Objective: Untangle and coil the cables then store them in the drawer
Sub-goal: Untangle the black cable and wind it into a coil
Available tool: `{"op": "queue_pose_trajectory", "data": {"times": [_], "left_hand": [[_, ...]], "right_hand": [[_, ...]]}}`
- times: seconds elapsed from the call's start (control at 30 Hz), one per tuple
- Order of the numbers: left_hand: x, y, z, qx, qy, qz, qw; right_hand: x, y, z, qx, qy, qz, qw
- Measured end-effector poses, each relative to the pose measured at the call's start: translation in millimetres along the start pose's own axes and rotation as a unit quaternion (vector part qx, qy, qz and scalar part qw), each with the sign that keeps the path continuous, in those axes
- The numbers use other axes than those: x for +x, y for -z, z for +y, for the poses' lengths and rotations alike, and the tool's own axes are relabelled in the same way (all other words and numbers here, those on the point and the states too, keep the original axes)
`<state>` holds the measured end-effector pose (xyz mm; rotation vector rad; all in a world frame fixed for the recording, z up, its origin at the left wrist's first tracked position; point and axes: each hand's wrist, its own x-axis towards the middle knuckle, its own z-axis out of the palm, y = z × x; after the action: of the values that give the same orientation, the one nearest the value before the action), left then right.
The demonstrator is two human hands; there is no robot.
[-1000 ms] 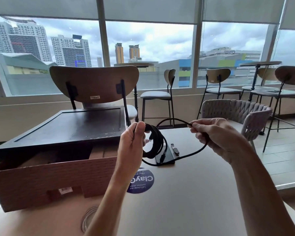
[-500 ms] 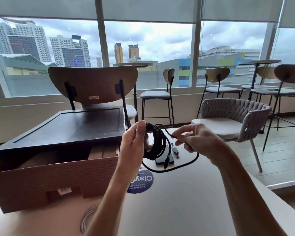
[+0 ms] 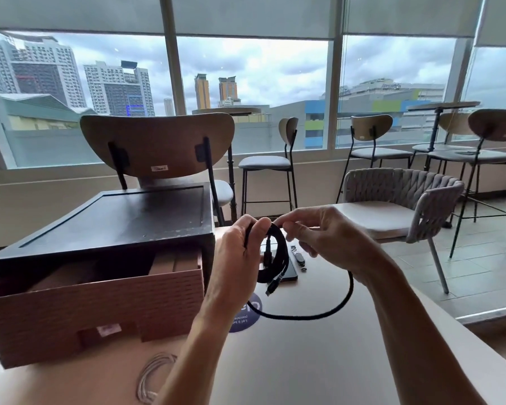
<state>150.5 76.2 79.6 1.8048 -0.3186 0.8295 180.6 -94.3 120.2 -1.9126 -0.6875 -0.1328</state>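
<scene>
A person's two bare hands work above a pale beige table (image 3: 304,363) in a bright room with tall windows. The left hand (image 3: 235,258) grips a black braided cable (image 3: 278,255) wound into a small upright coil, its fingers (image 3: 253,229) curled round the coil's top. The right hand (image 3: 319,235) meets it there, fingertips pinching the same cable just beside the left thumb. From the right hand one loose length hangs in a wide loop down to the table and back towards the left wrist, and a plug end (image 3: 272,287) dangles below the coil. To the left, a brown woven-textured drawer (image 3: 100,311) stands pulled out of a dark black box (image 3: 114,223) on the table. In front of the drawer a white cable (image 3: 152,378) lies coiled flat. Behind the hands lie a dark phone (image 3: 291,274) and a small wristwatch (image 3: 298,255), and a round blue sticker (image 3: 251,317) shows under the left wrist.
</scene>
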Motion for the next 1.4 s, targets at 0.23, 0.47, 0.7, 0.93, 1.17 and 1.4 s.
{"op": "queue_pose_trajectory", "data": {"times": [0.23, 0.47, 0.7, 0.93, 1.17, 1.4], "left_hand": [[0.0, -2.8, 6.8, -0.061, 0.002, -0.015, 0.998], [-3.0, -1.4, 11.5, -0.045, -0.018, 0.004, 0.999], [-2.5, 1.1, 4.4, 0.043, -0.073, 0.056, 0.995], [-1.1, 4.7, 9.2, 0.061, -0.04, 0.013, 0.997], [2.3, 26.2, 0.7, 0.084, 0.013, -0.201, 0.976], [0.1, 20.7, -5.1, 0.075, -0.067, -0.147, 0.984]], "right_hand": [[8.8, 0.0, 17.3, 0.056, -0.082, 0.095, 0.991], [4.0, -10.7, 7.2, 0.246, -0.133, -0.107, 0.954], [3.8, -26.8, 0.3, 0.312, -0.143, -0.126, 0.931], [7.5, -29.9, 4.9, 0.261, -0.093, -0.15, 0.949], [12.5, -32.7, 17.7, 0.261, -0.127, -0.124, 0.949], [13.8, -28.5, 20.6, 0.264, -0.139, -0.132, 0.945]]}}
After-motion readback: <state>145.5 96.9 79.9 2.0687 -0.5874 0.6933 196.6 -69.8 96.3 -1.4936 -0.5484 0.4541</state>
